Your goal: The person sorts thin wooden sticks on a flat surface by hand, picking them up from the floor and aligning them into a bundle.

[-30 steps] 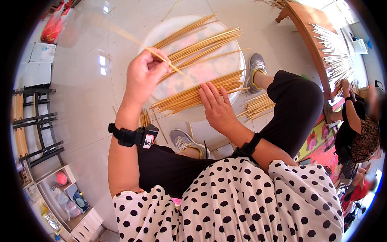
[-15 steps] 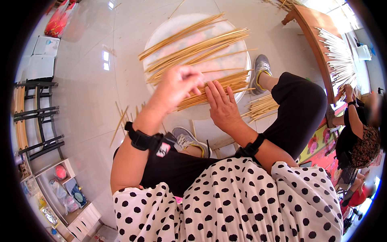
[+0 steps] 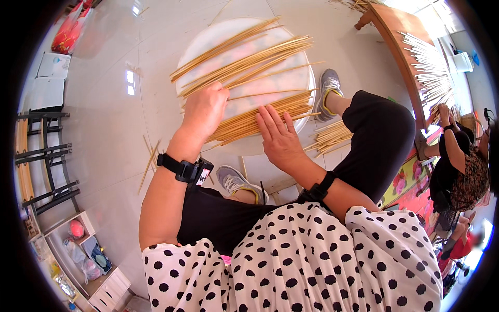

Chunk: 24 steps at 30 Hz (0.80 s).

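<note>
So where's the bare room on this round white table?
Mainly between the middle bundle and near bundle, though single sticks cross it. A narrower strip parts the middle bundle from the far bundle. Crowded: around the left hand, under the right hand.

a black-dotted white top (image 3: pixel 296 255) is worn with black trousers (image 3: pixel 382 138), black wristbands (image 3: pixel 175 167), grey sneakers (image 3: pixel 236 182).

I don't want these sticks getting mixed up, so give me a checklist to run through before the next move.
1. Right hand flat on the near pile: ok.
2. Left hand gripping a stick: cannot tell; its curled fingers hide the grip.
3. Far pile apart from the middle pile: ok.
4. Near pile's right-hand ends even: not ok, some stick out farther.
5. Co-worker's hands away from the round white top: ok, at the wooden table.
</note>
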Each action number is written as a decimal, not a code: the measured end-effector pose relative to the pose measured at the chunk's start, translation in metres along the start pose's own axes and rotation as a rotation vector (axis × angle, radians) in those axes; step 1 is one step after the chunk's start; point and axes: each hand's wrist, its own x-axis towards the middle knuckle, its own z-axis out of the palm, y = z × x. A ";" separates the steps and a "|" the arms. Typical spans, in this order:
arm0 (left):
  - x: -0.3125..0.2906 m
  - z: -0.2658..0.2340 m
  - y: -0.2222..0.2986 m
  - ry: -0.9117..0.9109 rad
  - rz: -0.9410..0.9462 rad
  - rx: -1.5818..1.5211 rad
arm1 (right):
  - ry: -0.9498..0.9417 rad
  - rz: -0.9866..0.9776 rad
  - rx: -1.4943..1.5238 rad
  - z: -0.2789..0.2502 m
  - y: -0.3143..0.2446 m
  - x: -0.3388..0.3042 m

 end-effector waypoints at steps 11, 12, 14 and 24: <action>0.002 0.006 0.005 -0.005 0.028 0.059 | -0.011 -0.004 -0.053 -0.001 -0.001 0.000; 0.003 0.006 0.005 0.022 0.049 0.055 | -0.010 -0.004 -0.051 -0.001 -0.001 0.000; 0.003 0.009 0.004 0.076 0.089 0.047 | -0.008 -0.003 -0.046 -0.002 -0.001 0.000; -0.002 -0.008 0.012 0.020 0.040 -0.097 | -0.001 0.001 -0.050 -0.003 -0.001 0.000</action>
